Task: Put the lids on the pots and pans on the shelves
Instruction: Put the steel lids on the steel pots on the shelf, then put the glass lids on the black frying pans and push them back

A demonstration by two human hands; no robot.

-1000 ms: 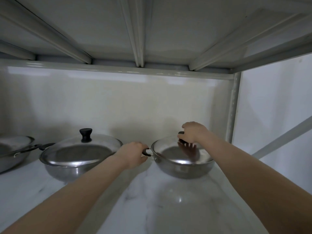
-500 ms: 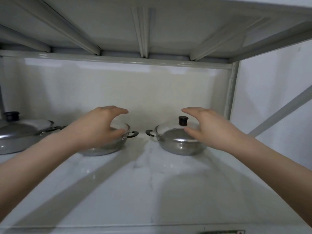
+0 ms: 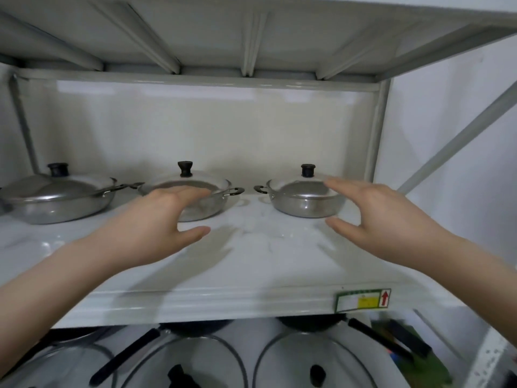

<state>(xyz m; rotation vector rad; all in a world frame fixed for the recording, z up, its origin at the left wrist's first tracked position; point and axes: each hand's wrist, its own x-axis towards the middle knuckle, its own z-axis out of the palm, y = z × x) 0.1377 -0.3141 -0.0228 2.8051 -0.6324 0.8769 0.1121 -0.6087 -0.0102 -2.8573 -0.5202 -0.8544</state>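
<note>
Head view, nearest first: glass lids [image 3: 190,362] lie on the lower shelf beneath me. Above the white shelf [image 3: 251,301], my left hand [image 3: 148,222] and right hand [image 3: 383,214] hover with fingers [image 3: 340,186] spread open, holding nothing and touching nothing. Farther back stand three steel pots, each already lidded: right pot [image 3: 305,204], middle pot [image 3: 207,204], left pan [image 3: 53,203].

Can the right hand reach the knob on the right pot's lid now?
Probably yes. The right hand is open, just beside the right pot, and nothing stands between it and the knob.
</note>
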